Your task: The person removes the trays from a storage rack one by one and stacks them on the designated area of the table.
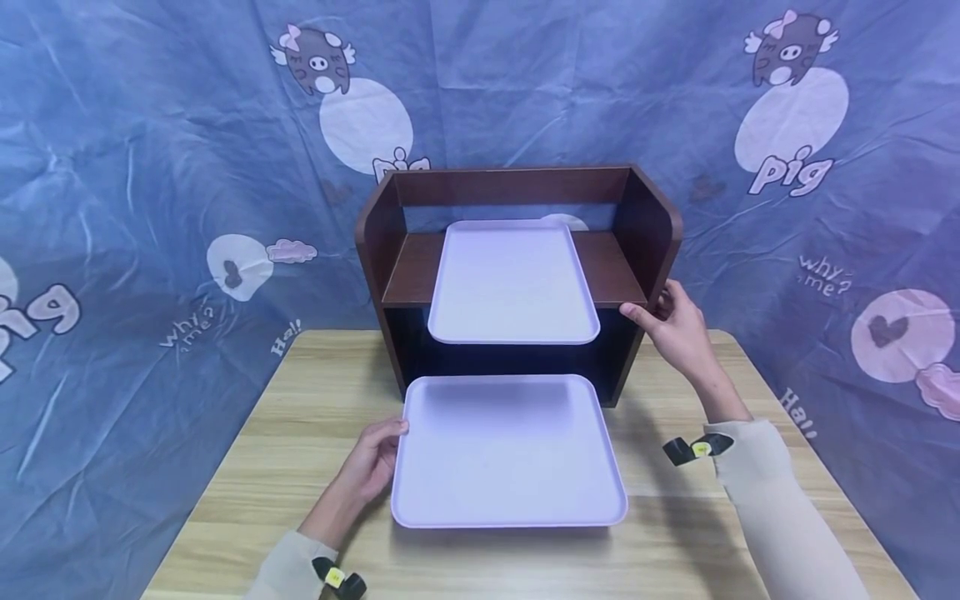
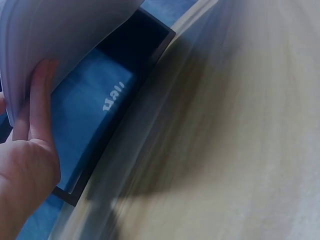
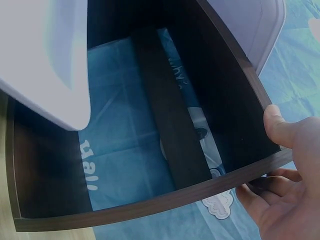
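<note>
The left hand [image 1: 377, 457] holds a pale lilac lower tray [image 1: 510, 458] by its left rim; the grip is narrow, the tray's edge lying between the thumb and the fingers, which press its underside in the left wrist view. The lower tray is in front of the dark brown shelf [image 1: 378, 242], before its lower compartment, and is raised off the wooden table [image 1: 285, 433], on which it casts a shadow. Whether its far edge passes into the compartment cannot be told from where I stand.

The right hand [image 1: 682, 329] grips the shelf at its right side panel [image 1: 651, 229]: the thumb rests on the front edge, where the panel meets the middle board [image 1: 613, 271], and the fingers bend around the outer face.

A matching upper tray [image 1: 513, 283] lies on the middle board, its near end projecting beyond the board's front edge. The shelf stands upright on the table; in the right wrist view a crossbar [image 3: 170, 110] spans its back, with blue cloth showing on either side.

Behind, a blue backdrop [image 1: 525, 83] bears pig figures and lettering. Pale sleeves [image 1: 780, 500] cover both forearms, and a black device with a yellow label [image 1: 339, 577] sits near each cuff.
</note>
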Demonstrator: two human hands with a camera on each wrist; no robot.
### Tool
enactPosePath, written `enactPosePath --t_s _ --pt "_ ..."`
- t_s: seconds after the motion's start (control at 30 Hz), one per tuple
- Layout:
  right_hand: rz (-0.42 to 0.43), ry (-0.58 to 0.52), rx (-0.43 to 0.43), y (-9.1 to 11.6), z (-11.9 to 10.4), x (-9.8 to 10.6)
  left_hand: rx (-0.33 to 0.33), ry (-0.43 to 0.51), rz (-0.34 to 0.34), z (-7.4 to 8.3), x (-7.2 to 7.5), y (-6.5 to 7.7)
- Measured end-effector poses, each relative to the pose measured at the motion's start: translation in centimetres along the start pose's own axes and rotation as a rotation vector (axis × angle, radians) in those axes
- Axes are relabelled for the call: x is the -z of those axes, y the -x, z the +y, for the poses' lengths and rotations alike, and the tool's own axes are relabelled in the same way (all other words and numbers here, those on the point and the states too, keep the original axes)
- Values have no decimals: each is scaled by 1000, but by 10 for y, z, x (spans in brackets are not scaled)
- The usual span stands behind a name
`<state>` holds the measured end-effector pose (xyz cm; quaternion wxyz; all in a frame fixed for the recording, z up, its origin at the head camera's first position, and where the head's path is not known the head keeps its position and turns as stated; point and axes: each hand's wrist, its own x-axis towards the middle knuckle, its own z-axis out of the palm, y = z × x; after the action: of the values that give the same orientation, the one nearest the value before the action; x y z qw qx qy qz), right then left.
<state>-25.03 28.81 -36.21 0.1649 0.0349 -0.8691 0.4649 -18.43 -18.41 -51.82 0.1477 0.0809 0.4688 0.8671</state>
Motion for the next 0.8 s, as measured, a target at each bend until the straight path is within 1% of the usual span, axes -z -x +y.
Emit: enactPosePath --t_s 0.1,0.37,0.5,0.73,0.8 --pt "-3 1 1 0 0 0 13 -3 -17 -3 2 0" --pt "-8 4 -9 0 -1 1 37 -25 -28 -12 8 1" --pt "-9 6 -11 0 -1 0 62 -32 -34 -14 8 3" --pt "-6 10 -12 0 0 0 81 -20 -55 -20 10 5" --pt "-3 10 -9 0 0 0 90 -24 -51 -21 9 6"
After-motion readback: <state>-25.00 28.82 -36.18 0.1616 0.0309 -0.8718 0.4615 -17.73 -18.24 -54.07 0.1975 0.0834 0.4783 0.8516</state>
